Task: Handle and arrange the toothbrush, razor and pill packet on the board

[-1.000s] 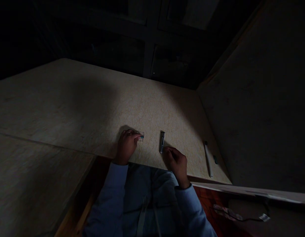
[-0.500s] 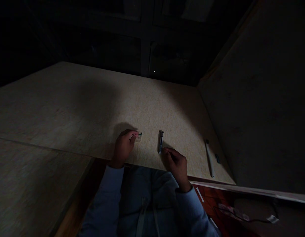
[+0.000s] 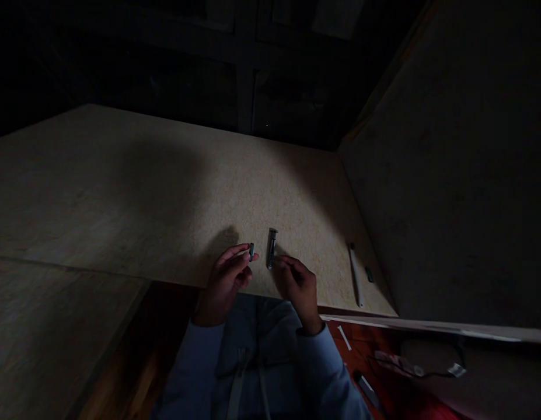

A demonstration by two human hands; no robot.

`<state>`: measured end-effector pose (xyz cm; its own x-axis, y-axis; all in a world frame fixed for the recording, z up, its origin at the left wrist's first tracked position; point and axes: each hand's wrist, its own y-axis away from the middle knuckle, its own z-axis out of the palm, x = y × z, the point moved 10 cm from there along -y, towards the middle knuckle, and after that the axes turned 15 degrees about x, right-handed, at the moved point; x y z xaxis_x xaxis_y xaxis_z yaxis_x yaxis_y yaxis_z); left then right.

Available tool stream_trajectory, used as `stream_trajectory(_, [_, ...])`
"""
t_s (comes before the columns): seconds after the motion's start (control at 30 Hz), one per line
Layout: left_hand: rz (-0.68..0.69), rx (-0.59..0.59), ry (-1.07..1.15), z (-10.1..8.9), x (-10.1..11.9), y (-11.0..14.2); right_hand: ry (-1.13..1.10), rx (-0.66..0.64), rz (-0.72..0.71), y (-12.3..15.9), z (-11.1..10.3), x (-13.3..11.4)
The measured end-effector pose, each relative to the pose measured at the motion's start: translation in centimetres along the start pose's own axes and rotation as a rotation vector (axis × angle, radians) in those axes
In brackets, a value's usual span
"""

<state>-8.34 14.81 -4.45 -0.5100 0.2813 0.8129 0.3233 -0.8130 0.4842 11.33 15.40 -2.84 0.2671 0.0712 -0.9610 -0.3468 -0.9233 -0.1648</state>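
The person's left hand [image 3: 222, 283] is raised near the front edge of the tabletop [image 3: 252, 186], its thumb and fingers pinching a small dark piece [image 3: 251, 251] with a greenish tint; the piece stands roughly upright at the fingertips. To its right, apart from it, is a slim dark tool [image 3: 272, 248] with a crosswise head at the far end (it looks much like a razor). The right hand [image 3: 303, 289] is at the tool's near end, thumb and fingertips drawn together; whether they grip it or merely rest beside it cannot be told in this dim light. Farther right on the tabletop, a pale stick [image 3: 356, 277] with a dark tip lies lengthwise, and just beside it is a small dark green object [image 3: 369, 275]. Blue sleeves [image 3: 320, 361] cover both forearms.
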Motion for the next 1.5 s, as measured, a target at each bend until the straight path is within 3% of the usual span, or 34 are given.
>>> stream_trajectory(0.17, [-0.006, -0.033, -0.017, 1.3, -1.1, 0.6, -0.197, 0.068, 0.129, 0.6, -0.4, -0.6])
stream_trajectory(0.37, [-0.011, -0.06, -0.026, 1.9, -1.8, 1.1, -0.255, -0.117, -0.021, 0.6, 1.6, -4.7])
stream_trajectory(0.6, [0.0, -0.023, -0.003, 1.7, -1.0, 1.5, -0.304, -0.122, -0.106, -0.2, 1.6, -6.0])
stream_trajectory(0.83, [0.128, 0.007, 0.031, 1.9, 1.1, 3.2, -0.116, 0.063, -0.406, 0.7, -0.7, -8.3])
stream_trajectory(0.97, [0.14, 0.004, 0.076, 1.9, 1.1, 3.8, -0.085, 0.084, -0.575, 2.2, -0.8, -9.5])
stream_trajectory(1.07, [0.115, -0.002, 0.094, 1.9, 0.7, 3.7, -0.056, 0.065, -0.626, 2.9, -0.3, -9.7])
stream_trajectory(1.3, [-0.016, -0.112, 0.166, 2.5, -0.5, 3.5, -0.102, 0.052, -0.621, 3.5, 0.0, -9.4])
stream_trajectory(1.5, [0.007, -0.095, 0.271, 1.5, -0.1, 2.6, -0.048, 0.06, -0.364, 1.4, 0.2, -6.2])
